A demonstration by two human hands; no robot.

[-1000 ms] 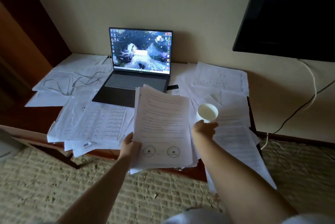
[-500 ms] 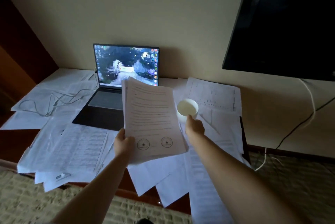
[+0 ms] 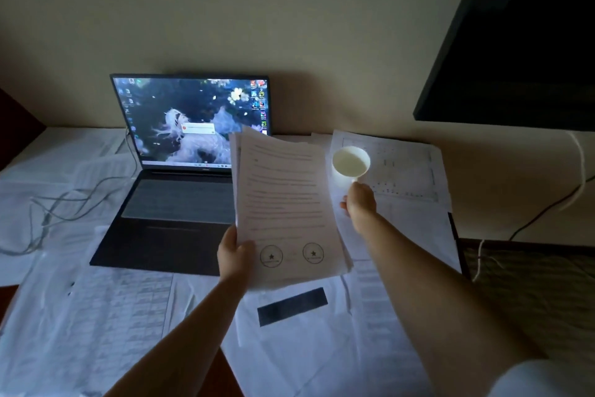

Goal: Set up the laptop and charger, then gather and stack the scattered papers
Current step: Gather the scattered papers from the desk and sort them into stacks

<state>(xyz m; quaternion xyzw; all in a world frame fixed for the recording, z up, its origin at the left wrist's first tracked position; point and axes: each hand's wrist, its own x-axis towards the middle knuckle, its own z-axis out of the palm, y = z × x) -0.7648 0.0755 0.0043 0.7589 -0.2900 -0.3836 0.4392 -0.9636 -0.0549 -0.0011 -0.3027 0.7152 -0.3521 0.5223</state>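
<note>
An open dark laptop (image 3: 180, 203) with its screen lit stands at the back of the table. A grey charger cable (image 3: 64, 203) runs from its left side across the papers. My left hand (image 3: 235, 255) grips the lower left corner of a stack of printed sheets (image 3: 283, 203), held up above the table to the right of the laptop. My right hand (image 3: 360, 203) holds a white paper cup (image 3: 351, 161) from below, over a printed sheet at the back right. Loose papers (image 3: 96, 316) cover most of the table.
A dark screen (image 3: 515, 42) hangs on the wall at the upper right, with cables (image 3: 576, 171) trailing below it. The table's right edge (image 3: 457, 242) borders a patterned floor. A sheet with a dark bar (image 3: 293, 305) lies below the held stack.
The view has come closer to the table and lifted. Both hands have moved forward over the table, the left with the stack of sheets, the right with the cup toward the back right.
</note>
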